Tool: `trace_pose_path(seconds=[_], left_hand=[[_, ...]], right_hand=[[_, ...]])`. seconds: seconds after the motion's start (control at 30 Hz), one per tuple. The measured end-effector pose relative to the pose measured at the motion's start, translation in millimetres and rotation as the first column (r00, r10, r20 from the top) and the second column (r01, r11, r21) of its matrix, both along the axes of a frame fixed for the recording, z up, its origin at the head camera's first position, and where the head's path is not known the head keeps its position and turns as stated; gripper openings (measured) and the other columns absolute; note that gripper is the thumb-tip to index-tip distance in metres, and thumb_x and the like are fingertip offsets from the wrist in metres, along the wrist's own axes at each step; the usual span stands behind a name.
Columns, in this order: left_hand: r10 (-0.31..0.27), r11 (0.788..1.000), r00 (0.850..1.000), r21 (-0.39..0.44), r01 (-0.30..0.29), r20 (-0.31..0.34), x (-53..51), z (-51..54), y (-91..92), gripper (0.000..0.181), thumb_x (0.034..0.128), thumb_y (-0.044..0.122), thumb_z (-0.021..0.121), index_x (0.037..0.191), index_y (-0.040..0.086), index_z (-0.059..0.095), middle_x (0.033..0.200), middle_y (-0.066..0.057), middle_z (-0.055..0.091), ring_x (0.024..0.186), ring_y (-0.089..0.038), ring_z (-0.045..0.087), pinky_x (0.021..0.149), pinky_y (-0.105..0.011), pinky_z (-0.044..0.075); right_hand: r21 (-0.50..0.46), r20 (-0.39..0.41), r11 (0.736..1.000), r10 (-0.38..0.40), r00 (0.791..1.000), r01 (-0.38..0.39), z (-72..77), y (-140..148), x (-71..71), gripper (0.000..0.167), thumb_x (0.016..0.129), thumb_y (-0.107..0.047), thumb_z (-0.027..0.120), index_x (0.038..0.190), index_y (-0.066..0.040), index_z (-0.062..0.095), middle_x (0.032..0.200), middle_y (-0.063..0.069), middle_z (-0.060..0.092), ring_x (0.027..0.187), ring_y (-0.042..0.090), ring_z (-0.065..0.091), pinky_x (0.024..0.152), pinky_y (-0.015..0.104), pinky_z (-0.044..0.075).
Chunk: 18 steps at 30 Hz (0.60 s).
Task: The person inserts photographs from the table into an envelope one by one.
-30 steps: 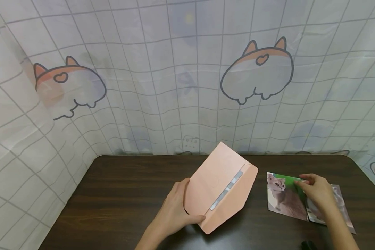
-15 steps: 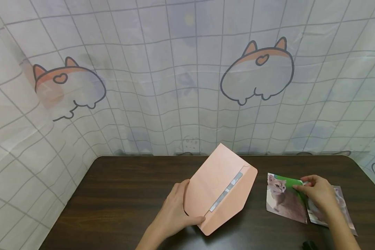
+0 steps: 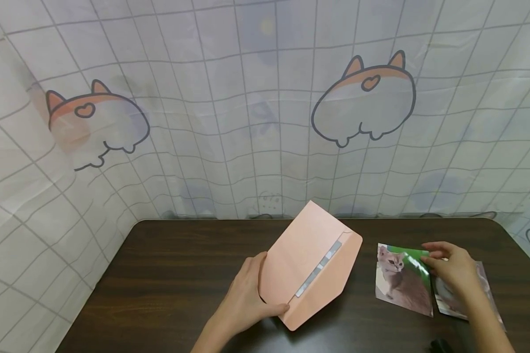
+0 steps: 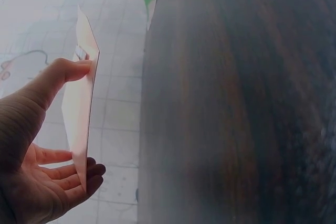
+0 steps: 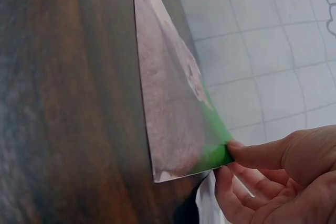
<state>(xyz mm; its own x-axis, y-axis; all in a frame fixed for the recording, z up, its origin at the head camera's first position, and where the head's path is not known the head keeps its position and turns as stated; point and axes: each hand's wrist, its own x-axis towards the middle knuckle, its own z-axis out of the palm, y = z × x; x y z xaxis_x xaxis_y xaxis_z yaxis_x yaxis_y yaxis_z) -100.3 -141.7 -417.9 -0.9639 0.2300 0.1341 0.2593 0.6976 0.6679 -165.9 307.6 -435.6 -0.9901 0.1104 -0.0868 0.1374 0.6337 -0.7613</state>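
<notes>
My left hand point(image 3: 247, 296) grips a pale pink envelope point(image 3: 300, 245) by its lower left edge, thumb on the front and fingers behind. The envelope is tilted above the table with its flap open, and the silvery edge of something flat point(image 3: 319, 268) shows in its slot. On the right, my right hand point(image 3: 457, 272) pinches the upper right corner of a cat photo point(image 3: 399, 284) with a green background. In the right wrist view that corner of the photo point(image 5: 173, 124) is held between thumb and finger. A second photo point(image 3: 481, 282) lies partly hidden beneath my right hand and forearm.
A dark wood table point(image 3: 172, 274) spans the lower view. Behind it hangs a white gridded curtain point(image 3: 229, 147) with corgi drawings. A small black object point(image 3: 440, 345) lies at the front edge of the view, near my right forearm.
My right hand has taken the photo's corner and drawn it slightly toward me; light now glints off the green part. The left hand and envelope have barely moved.
</notes>
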Motion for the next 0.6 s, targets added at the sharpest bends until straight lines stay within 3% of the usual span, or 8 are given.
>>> trace_pose_path(seconds=[0.6], left_hand=[[0.035, 0.999, 0.999, 0.000, -0.035, -0.025, -2.1, 0.9, -5.1, 0.105, 0.0647, 0.038, 0.096, 0.151, 0.006, 0.046, 0.129, -0.006, 0.057, 0.112, -0.019, 0.056, 0.094, -0.046, 0.053]], right_hand=[[-0.087, 0.025, 0.995, 0.040, 0.999, -0.037, 22.5, -10, 5.3, 0.036, 0.109, -0.008, 0.055, 0.132, 0.019, 0.056, 0.092, 0.002, 0.071, 0.070, 0.008, 0.072, 0.066, 0.027, 0.061]])
